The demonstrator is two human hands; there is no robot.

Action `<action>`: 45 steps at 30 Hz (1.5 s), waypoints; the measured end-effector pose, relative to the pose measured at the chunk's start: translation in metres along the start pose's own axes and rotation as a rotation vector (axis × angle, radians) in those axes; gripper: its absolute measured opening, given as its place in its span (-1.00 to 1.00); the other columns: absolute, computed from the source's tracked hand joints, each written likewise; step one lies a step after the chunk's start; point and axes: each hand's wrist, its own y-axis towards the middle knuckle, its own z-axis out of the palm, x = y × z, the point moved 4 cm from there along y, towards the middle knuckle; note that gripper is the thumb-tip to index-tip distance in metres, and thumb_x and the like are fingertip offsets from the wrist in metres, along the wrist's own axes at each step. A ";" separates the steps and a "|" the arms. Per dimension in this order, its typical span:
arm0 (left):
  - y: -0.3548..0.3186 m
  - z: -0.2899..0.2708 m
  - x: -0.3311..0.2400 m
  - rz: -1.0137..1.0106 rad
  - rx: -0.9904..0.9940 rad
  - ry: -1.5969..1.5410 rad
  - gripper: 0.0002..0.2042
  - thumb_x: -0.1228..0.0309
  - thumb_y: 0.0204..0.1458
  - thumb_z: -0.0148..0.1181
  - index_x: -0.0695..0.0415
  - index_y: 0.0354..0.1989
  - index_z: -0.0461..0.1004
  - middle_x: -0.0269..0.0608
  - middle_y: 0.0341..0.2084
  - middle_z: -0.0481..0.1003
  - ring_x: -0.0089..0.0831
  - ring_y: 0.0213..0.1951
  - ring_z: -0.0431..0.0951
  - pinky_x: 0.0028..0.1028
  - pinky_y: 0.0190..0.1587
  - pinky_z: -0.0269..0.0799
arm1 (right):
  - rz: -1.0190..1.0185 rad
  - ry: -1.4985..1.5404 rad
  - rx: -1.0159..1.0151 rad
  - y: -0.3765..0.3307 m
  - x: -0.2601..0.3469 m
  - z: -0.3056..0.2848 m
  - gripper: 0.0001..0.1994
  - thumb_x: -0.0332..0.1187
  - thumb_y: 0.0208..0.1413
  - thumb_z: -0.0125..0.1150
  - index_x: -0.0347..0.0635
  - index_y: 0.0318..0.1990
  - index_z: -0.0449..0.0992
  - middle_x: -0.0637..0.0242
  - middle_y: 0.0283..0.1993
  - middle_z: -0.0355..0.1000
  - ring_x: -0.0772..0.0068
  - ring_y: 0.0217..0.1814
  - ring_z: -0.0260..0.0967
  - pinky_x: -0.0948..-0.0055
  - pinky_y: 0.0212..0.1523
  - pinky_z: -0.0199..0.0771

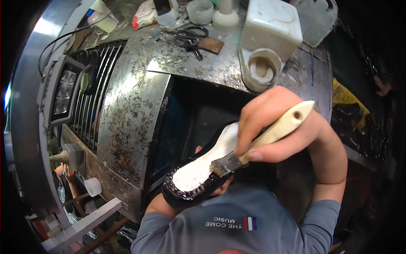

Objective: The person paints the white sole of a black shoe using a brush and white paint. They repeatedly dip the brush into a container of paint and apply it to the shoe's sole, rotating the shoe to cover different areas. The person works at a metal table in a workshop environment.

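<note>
Sole-up shoe in left hand, brush in right

Shoe (196, 167) is sole up: white bottom, black upper, pleated round the toe. Toe points toward the left elbow; narrow heel end sits out past the toe, toward the counter (131, 93). The counter runs beyond the shoe and to its left, with a dark opening just behind the heel.

Left hand (223, 187) is under the shoe, fingers showing at both long edges; palm hidden, so can't tell how tight the hold is. Right hand (268, 110) is closed round the brush (272, 133), thumb and fingers pinching the handle low, close to the bristles. Bristles seem to touch the white bottom at its near long edge, around the middle of the shoe.

Handling, my judgement: shoe probably light, one hand looks enough. Upper likely soft and bendy, white bottom likely stiffer. Pleats shine, so toe rim may be wet or tacky; fingers there could slip or smear. Best hold: from below, round the black sides at the waist, off the white face and pleats. Brush likely light, handle stiff, bristles soft; hold by the handle only.

Around: pot (256, 82) on the counter beyond the heel, to the right; bottle (270, 31) behind it; scissors (196, 34) farther out from the shoe. Nothing looks fragile.
</note>
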 end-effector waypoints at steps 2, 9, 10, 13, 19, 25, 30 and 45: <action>-0.006 -0.007 -0.023 0.210 -0.215 0.195 -0.25 -0.24 0.28 -0.08 0.16 0.39 0.23 -0.02 0.16 0.44 -0.12 0.13 0.47 -0.18 0.21 0.36 | -0.002 -0.042 -0.060 -0.004 0.002 -0.011 -0.81 -0.35 0.08 0.45 -0.30 -0.25 0.68 0.16 -0.33 0.64 0.36 -0.33 0.61 0.43 -0.30 0.56; -0.079 0.060 -0.131 0.218 -0.520 0.674 -0.25 -0.02 0.06 0.43 0.30 0.26 0.37 0.00 0.09 0.55 -0.21 0.09 0.60 -0.17 0.24 0.49 | 0.056 0.005 -0.321 -0.037 0.005 -0.026 -0.77 -0.36 0.00 0.41 -0.38 -0.27 0.67 0.07 -0.32 0.62 0.31 -0.36 0.57 0.42 -0.30 0.55; -0.088 0.069 -0.152 0.228 -0.582 0.831 -0.27 -0.01 0.03 0.46 0.32 0.21 0.41 -0.03 0.03 0.58 -0.25 0.04 0.62 -0.22 0.19 0.51 | 0.062 0.016 -0.346 -0.041 0.003 -0.025 -0.77 -0.35 0.01 0.40 -0.38 -0.28 0.66 0.06 -0.32 0.61 0.31 -0.37 0.56 0.42 -0.31 0.54; -0.120 0.100 -0.215 0.150 -0.823 1.302 -0.27 -0.01 -0.08 0.54 0.32 0.12 0.47 -0.12 -0.10 0.61 -0.35 -0.07 0.63 -0.35 0.07 0.54 | 0.088 0.018 -0.400 -0.052 -0.003 -0.028 -0.73 -0.27 0.02 0.40 -0.36 -0.30 0.64 0.05 -0.34 0.58 0.34 -0.39 0.54 0.46 -0.34 0.54; -0.210 0.115 -0.343 0.061 -1.511 1.984 -0.14 0.02 -0.30 0.64 0.37 0.13 0.47 -0.01 -0.07 0.60 -0.23 -0.03 0.61 -0.34 0.13 0.45 | 0.180 0.080 -0.437 -0.061 -0.020 -0.027 -0.72 -0.27 0.03 0.41 -0.38 -0.30 0.64 0.05 -0.33 0.58 0.37 -0.42 0.54 0.48 -0.39 0.54; -0.201 0.157 -0.402 0.552 -1.216 1.992 -0.21 0.06 -0.05 0.50 0.30 0.30 0.38 0.01 0.10 0.53 -0.18 0.09 0.56 -0.22 0.20 0.46 | 0.297 0.050 -0.481 -0.055 -0.031 -0.021 -0.72 -0.28 0.03 0.42 -0.39 -0.30 0.64 0.06 -0.32 0.58 0.36 -0.43 0.56 0.47 -0.39 0.56; -0.230 0.142 -0.463 0.650 -1.374 2.003 -0.25 0.08 0.00 0.46 0.31 0.29 0.39 0.02 0.10 0.54 -0.17 0.10 0.55 -0.23 0.21 0.44 | 0.353 0.067 -0.497 -0.043 -0.031 -0.011 -0.72 -0.28 0.01 0.44 -0.39 -0.32 0.64 0.06 -0.34 0.59 0.34 -0.42 0.56 0.43 -0.37 0.58; -0.205 0.002 -0.550 0.545 -1.887 2.090 -0.39 0.14 0.13 0.35 0.32 0.25 0.42 0.05 0.09 0.55 -0.15 0.14 0.53 -0.25 0.24 0.38 | 0.494 0.009 -0.584 -0.022 -0.037 -0.006 -0.72 -0.34 0.00 0.45 -0.44 -0.27 0.63 0.01 -0.31 0.59 0.31 -0.39 0.57 0.44 -0.38 0.57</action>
